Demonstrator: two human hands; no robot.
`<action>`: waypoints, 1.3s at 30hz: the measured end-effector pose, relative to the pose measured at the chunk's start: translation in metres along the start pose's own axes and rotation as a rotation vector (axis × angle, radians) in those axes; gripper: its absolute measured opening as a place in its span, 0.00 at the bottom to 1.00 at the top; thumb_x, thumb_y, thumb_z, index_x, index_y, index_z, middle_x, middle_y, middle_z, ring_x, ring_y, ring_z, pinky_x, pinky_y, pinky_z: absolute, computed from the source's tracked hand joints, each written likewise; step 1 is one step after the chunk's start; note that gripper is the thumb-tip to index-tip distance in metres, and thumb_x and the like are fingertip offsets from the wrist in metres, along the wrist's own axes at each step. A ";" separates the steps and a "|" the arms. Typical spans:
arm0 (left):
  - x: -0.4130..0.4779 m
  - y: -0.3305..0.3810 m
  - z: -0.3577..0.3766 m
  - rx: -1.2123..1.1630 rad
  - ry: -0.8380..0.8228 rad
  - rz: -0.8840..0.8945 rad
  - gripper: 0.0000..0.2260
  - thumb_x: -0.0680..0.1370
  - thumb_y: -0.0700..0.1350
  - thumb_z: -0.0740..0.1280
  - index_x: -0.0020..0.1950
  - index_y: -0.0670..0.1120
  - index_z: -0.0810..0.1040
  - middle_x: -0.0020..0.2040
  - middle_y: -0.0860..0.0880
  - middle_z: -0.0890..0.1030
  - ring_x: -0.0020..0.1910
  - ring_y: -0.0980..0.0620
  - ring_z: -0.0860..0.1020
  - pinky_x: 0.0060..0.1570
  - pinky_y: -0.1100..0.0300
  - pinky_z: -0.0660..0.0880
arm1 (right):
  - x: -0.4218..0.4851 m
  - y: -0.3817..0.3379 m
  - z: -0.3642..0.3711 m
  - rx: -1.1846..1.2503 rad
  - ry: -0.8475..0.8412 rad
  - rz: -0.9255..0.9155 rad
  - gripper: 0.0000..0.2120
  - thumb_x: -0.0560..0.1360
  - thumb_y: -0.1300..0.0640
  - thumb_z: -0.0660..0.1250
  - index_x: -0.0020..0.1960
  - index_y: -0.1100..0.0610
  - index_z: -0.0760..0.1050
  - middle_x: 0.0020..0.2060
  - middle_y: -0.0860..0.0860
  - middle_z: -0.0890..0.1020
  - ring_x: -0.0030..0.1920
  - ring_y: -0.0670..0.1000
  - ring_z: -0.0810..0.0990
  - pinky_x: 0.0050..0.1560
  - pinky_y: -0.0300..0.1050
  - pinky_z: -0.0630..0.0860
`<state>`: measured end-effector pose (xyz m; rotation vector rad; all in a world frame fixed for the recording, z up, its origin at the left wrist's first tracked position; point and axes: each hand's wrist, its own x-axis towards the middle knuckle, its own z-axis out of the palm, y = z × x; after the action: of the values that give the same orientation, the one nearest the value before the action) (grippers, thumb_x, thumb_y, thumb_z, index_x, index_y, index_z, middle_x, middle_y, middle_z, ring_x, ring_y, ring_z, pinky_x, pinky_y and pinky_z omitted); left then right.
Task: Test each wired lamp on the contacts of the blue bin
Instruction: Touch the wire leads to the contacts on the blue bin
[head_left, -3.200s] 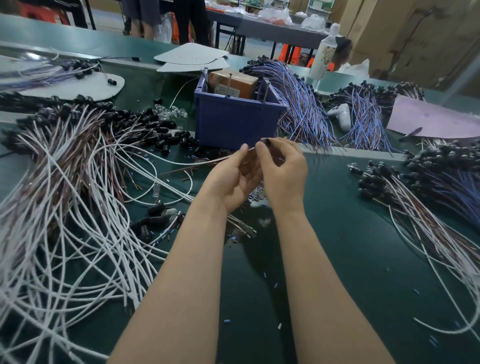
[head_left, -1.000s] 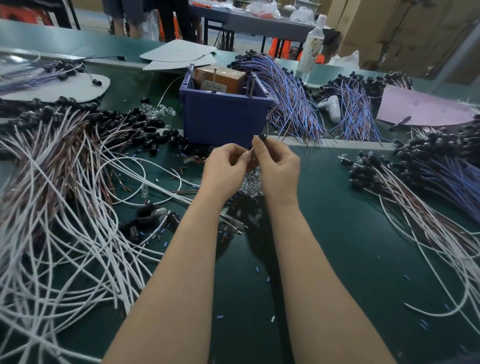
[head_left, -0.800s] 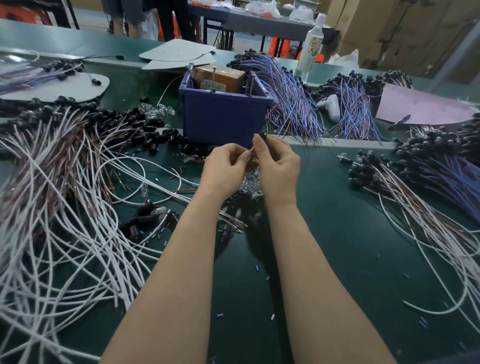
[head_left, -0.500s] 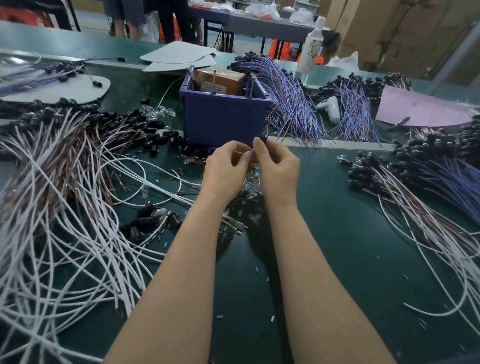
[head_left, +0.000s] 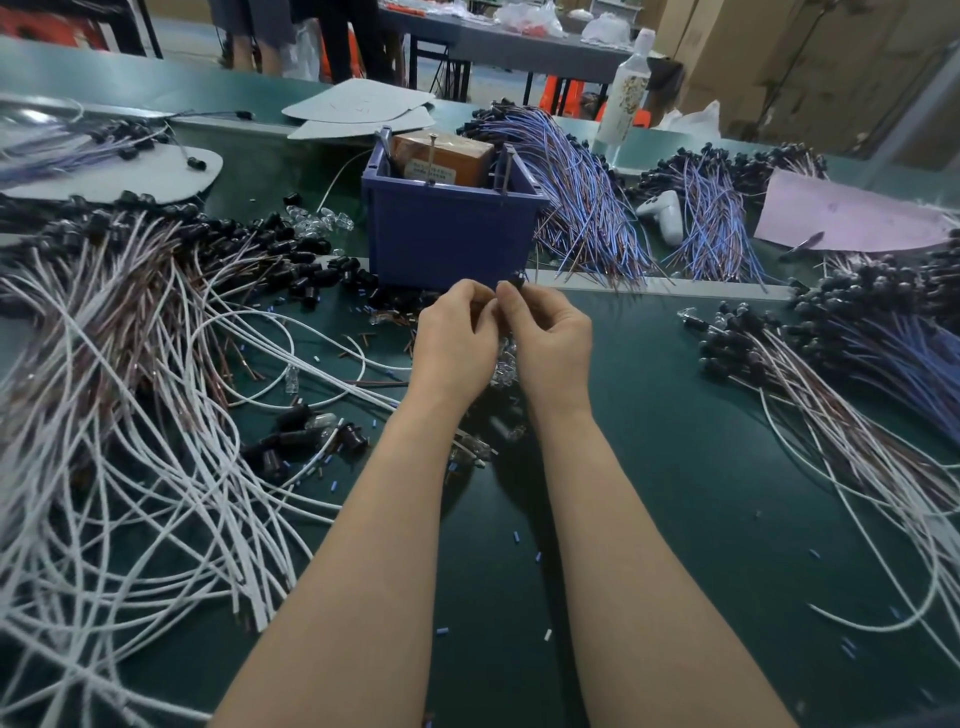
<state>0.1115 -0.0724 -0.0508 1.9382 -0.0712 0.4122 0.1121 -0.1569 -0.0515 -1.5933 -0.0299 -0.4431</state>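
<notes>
- right hand (head_left: 553, 343) and left hand (head_left: 454, 338), fingertips together, both pinch a wired lamp (head_left: 517, 282).
- blue bin (head_left: 452, 244) just beyond; its upright contact pins (head_left: 507, 171) lie up and away, right hand nearer.

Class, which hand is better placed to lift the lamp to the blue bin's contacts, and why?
Right, probably. The right hand pinches the black lamp at its fingertips, close before the blue bin; the left hand curls beside it, its hold hidden.
</notes>
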 end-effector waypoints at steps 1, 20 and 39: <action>0.000 0.000 0.000 0.001 0.000 0.001 0.05 0.80 0.42 0.62 0.49 0.45 0.77 0.41 0.53 0.79 0.41 0.54 0.78 0.41 0.68 0.70 | 0.000 0.000 0.000 0.005 0.006 0.003 0.05 0.76 0.60 0.69 0.41 0.55 0.79 0.47 0.64 0.81 0.45 0.53 0.80 0.51 0.50 0.78; -0.005 -0.006 0.008 0.053 -0.038 0.009 0.06 0.81 0.42 0.59 0.45 0.46 0.72 0.40 0.48 0.79 0.40 0.47 0.76 0.37 0.62 0.66 | 0.003 0.011 -0.001 0.065 0.061 0.099 0.11 0.76 0.57 0.68 0.50 0.66 0.80 0.42 0.57 0.83 0.38 0.44 0.79 0.39 0.34 0.75; -0.007 -0.011 0.009 0.028 0.047 -0.014 0.07 0.80 0.39 0.58 0.50 0.41 0.75 0.42 0.47 0.79 0.42 0.48 0.76 0.42 0.61 0.69 | 0.001 0.013 0.002 -0.097 0.034 0.063 0.06 0.74 0.58 0.70 0.48 0.60 0.79 0.41 0.53 0.82 0.41 0.48 0.79 0.45 0.39 0.77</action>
<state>0.1099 -0.0777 -0.0657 1.9540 -0.0217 0.4514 0.1171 -0.1567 -0.0641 -1.6773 0.0687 -0.4275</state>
